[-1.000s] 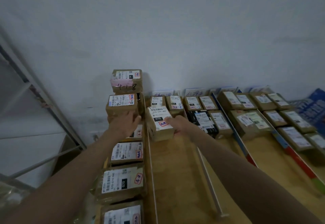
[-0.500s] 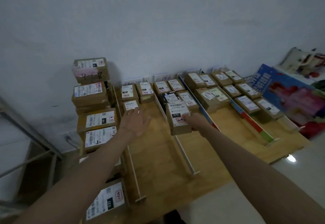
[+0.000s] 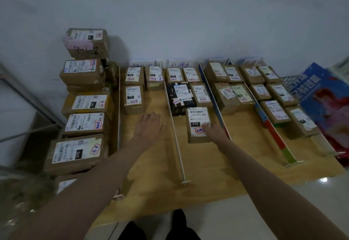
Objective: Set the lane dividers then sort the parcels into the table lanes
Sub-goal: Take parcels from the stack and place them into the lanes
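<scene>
The desk [image 3: 204, 171] is a wooden top against a white wall, split into lanes by upright dividers [image 3: 176, 136] running front to back. All dividers appear set, so the work in hand is judged to be sorting. Most lanes hold rows of labelled parcels at the far end. A stack of unsorted parcels [image 3: 83, 121] stands off the desk's left edge.

The parcel [image 3: 198, 124] being handled, marked 070, lies flat in the second lane from the left, just in front of a black parcel [image 3: 179, 96]. The right hand [image 3: 214, 129] rests on its near right corner, fingers laid on top and pressing rather than closed around it. The left hand [image 3: 150, 126] hovers flat and spread over bare wood in the first lane, holding nothing.

Judged next move: nudge the parcel square behind its neighbours, release, and reach left for another from the stack.

Limits: handwritten tags and lane cards at the wall are too blurred to read; the stack's lowest parcels are cut off by the left arm.
</scene>
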Demonstrator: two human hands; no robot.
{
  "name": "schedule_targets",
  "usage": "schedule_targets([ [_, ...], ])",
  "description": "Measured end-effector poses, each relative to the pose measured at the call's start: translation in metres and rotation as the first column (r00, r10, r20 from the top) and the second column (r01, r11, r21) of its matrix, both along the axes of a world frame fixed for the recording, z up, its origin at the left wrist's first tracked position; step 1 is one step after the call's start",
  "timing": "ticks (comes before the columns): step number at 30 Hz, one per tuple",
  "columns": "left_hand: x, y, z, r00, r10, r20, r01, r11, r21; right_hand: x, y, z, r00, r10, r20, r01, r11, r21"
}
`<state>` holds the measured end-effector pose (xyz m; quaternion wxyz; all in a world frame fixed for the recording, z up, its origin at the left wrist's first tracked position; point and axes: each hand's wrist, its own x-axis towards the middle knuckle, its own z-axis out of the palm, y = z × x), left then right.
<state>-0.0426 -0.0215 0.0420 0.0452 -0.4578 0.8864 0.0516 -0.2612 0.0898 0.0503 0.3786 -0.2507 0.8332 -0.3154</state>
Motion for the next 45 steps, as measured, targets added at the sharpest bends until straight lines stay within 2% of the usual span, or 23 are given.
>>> schedule_targets([
  [6, -0.027, 0.016, -0.037, 0.995, 0.1, 0.025, -0.101, 0.995, 0.026, -0.035, -0.006, -0.058, 0.99, 0.089, 0.106, -0.095, 0.994, 0.048],
  [16, -0.029, -0.003, -0.077, 0.977, 0.21, -0.042, -0.208, 0.976, 0.064, -0.04, -0.047, -0.132, 0.996, 0.071, 0.055, -0.073, 0.996, 0.044],
  [23, -0.02, -0.016, -0.1, 0.964, 0.264, -0.025, -0.259, 0.958, 0.126, -0.036, -0.08, -0.175, 0.991, 0.118, 0.06, -0.124, 0.985, 0.115],
  [40, -0.012, -0.026, -0.106, 0.963, 0.265, 0.042, -0.268, 0.952, 0.147, -0.038, -0.107, -0.192, 0.979, 0.203, 0.026, -0.204, 0.973, 0.11],
  [43, -0.014, -0.024, -0.101, 0.962, 0.268, 0.049, -0.273, 0.952, 0.138, -0.038, -0.101, -0.168, 0.977, 0.212, 0.011, -0.212, 0.972, 0.098],
  [45, -0.017, -0.025, -0.093, 0.964, 0.261, 0.052, -0.266, 0.955, 0.129, -0.04, -0.096, -0.146, 0.969, 0.237, -0.074, -0.23, 0.969, 0.088],
])
